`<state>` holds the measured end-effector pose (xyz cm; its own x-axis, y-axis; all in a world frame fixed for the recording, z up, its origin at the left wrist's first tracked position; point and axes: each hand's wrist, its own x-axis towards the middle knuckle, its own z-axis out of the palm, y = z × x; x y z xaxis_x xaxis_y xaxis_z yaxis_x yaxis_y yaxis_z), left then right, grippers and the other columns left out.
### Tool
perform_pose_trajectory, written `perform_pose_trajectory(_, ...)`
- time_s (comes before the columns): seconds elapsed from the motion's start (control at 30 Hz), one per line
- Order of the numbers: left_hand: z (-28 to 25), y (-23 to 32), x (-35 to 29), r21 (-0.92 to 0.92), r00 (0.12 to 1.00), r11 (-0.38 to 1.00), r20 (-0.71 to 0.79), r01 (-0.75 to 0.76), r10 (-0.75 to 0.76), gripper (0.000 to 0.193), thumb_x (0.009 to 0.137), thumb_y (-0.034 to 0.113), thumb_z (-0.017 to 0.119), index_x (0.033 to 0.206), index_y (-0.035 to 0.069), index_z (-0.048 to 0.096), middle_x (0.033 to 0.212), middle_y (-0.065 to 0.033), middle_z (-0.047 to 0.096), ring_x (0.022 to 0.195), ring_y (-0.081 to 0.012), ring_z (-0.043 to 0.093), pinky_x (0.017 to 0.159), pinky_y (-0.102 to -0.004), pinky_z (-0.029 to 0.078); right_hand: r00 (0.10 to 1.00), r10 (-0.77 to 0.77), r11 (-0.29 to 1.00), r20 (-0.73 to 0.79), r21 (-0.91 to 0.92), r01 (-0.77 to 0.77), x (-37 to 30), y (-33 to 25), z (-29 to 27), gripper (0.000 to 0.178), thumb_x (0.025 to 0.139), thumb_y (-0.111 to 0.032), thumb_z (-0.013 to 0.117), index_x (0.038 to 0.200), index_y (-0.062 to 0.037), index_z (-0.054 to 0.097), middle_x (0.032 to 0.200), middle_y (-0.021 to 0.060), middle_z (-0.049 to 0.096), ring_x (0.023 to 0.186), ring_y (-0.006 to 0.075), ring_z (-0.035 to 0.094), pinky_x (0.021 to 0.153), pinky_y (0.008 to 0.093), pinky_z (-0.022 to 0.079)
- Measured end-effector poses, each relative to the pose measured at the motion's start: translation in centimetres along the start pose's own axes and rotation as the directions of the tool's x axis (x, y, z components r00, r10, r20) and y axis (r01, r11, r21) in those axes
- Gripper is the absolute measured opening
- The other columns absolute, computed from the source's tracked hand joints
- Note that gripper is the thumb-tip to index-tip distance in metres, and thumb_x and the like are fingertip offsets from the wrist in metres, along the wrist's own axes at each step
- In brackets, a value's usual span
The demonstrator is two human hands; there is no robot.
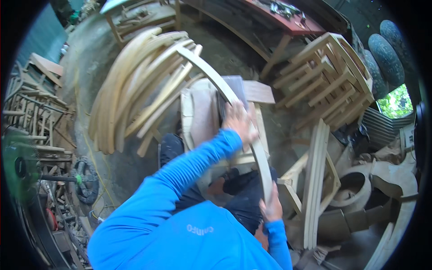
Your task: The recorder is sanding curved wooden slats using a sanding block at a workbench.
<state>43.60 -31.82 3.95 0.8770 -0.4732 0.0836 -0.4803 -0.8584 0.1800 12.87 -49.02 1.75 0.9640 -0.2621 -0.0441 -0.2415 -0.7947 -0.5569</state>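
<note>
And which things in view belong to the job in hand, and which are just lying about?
Seemingly in the job:
Curved wooden strip, left hand on it, right hand gripping its near end
Grey plate beneath it
Pile of curved strips, similar in shape

Apparently lying about:
Red table bearing small items
Slatted wooden stack
Straight pale strips

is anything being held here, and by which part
A curved wooden strip: the right grip holds it near its lower end in the picture; the left grip lies over its middle, too blurred to tell if closed.
</note>
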Motion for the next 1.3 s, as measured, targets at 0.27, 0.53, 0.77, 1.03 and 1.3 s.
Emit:
perform_pose_trajectory(0.27, -4.4, 9.3, -8.2, -0.172, 0.637, 0.654, 0.146, -0.737, 0.756, 0.058, 0.070, 0.049, 0.081, 0.110, 0.009, 0.068, 0.108, -0.0220, 0.068, 0.117, -0.0406, 0.062, 0.098, -0.0591, 0.048, 0.916, 0.033, 0.999, -0.399, -0.011, -0.041, -14.4, 7.1, -7.1, 0.048, 0.065, -0.002, 0.067, 0.114, -0.0032, 0.069, 0.097, 0.0161, 0.072, 0.097, 0.0348, 0.072, 0.089, 0.0427, 0.056)
perform_pose_trajectory(0.53, -19.0, 14.1, -5.1, -0.336, 0.683, 0.595, -0.318, -0.730, 0.658, 0.037, 0.070, 0.035, 0.081, 0.089, 0.010, 0.062, 0.082, -0.0133, 0.072, 0.081, -0.0364, 0.073, 0.071, -0.0489, 0.056, 0.173, -0.399, 0.911, -0.901, -0.411, -0.041, -7.5, 0.8, -19.6, 0.066, 0.090, -0.017, 0.079, 0.143, 0.0049, 0.046, 0.142, 0.0229, 0.051, 0.134, 0.0386, 0.050, 0.113, 0.0499, 0.040)
perform_pose_trajectory(0.77, -29.3, 16.2, -4.6, -0.789, 0.780, 0.036, -0.599, -0.614, 0.180, 0.038, 0.084, 0.026, 0.084, 0.100, 0.004, 0.058, 0.084, -0.0100, 0.067, 0.068, -0.0233, 0.070, 0.059, -0.0374, 0.058, 0.798, -0.236, 0.934, -0.555, 0.098, 0.345, -1.6, -9.0, -7.7, 0.087, 0.077, -0.027, 0.088, 0.149, -0.0054, 0.044, 0.143, 0.0205, 0.052, 0.135, 0.0393, 0.050, 0.111, 0.0522, 0.040)
perform_pose_trajectory(1.03, -19.2, 4.2, 2.3, -0.955, 0.903, -0.050, -0.260, -0.294, -0.342, 0.060, 0.085, 0.026, 0.082, 0.124, 0.000, 0.046, 0.097, -0.0129, 0.064, 0.069, -0.0226, 0.070, 0.059, -0.0376, 0.061, 0.838, -0.132, 0.975, -0.530, 0.081, 0.205, -9.3, 3.0, -5.4, 0.042, 0.067, -0.021, 0.090, 0.100, -0.0082, 0.069, 0.087, 0.0141, 0.072, 0.076, 0.0381, 0.070, 0.071, 0.0447, 0.056)
perform_pose_trajectory(1.3, -2.2, -0.1, -0.9, -0.298, 0.931, 0.907, -0.122, 0.296, -0.344, 0.099, 0.082, 0.050, 0.073, 0.160, 0.008, 0.029, 0.147, -0.0215, 0.047, 0.141, -0.0400, 0.041, 0.120, -0.0548, 0.029, 0.965, 0.037, 0.999, -0.260, 0.027, -0.031, -23.3, 7.4, -4.3, 0.054, 0.061, -0.031, 0.096, 0.104, -0.0101, 0.070, 0.091, 0.0135, 0.074, 0.081, 0.0351, 0.073, 0.073, 0.0439, 0.058)
